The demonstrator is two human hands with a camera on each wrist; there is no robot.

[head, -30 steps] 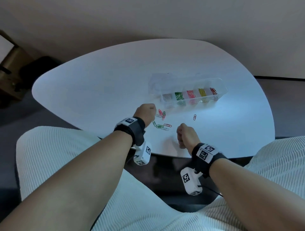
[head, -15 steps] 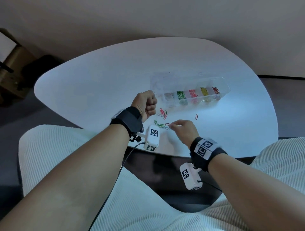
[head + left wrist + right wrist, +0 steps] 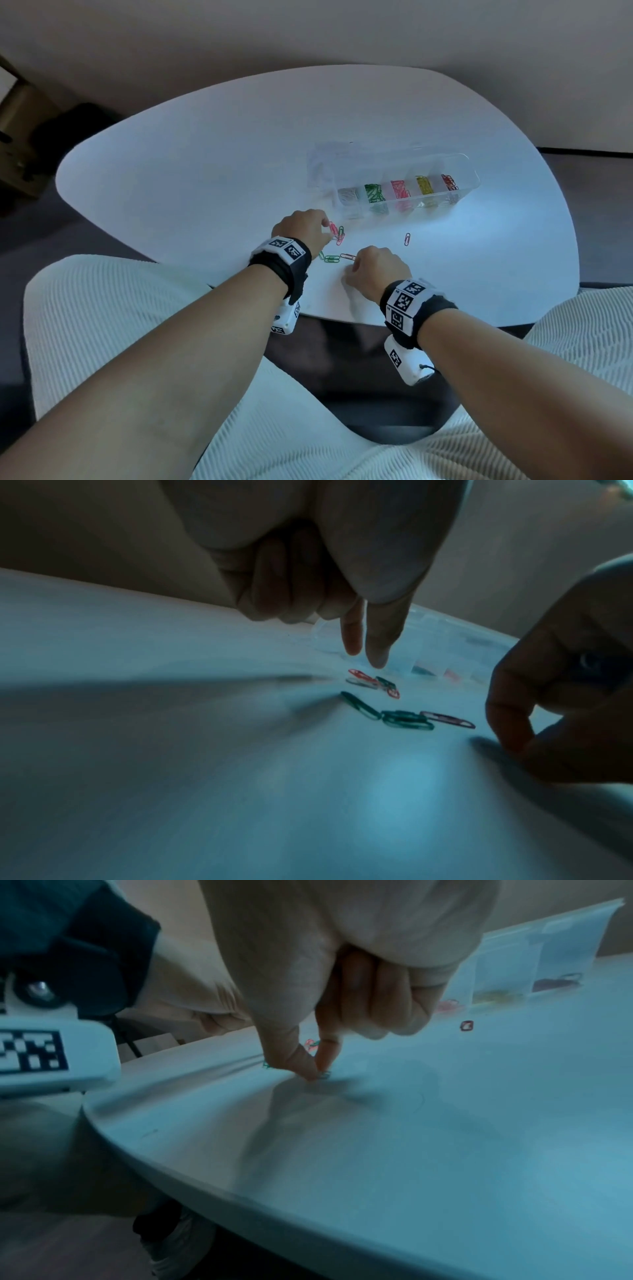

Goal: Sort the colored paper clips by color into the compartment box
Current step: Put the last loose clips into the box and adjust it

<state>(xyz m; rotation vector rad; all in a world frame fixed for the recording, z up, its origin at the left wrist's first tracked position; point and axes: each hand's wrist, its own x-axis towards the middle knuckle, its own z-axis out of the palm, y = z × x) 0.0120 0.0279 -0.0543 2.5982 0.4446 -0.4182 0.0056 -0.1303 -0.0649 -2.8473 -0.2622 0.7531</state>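
Fingertips of both hands hidden from the head view. Left hand (image 3: 305,229), lowered since a moment ago, pinching above pink clips (image 3: 363,679) near the compartment box (image 3: 404,192); grasp unclear. Right hand (image 3: 375,270) pinching down beside green clips (image 3: 330,258) on the tabletop (image 3: 205,178); hold uncertain.

Two hands (image 3: 303,228) work at one white table (image 3: 205,164). One clear compartment box (image 3: 459,171) shows five filled compartments. About eight loose clips (image 3: 331,258) lie mid-frame.

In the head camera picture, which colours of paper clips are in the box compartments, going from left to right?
In the compartment box: silver clips → green clips → pink clips → yellow clips → red clips.
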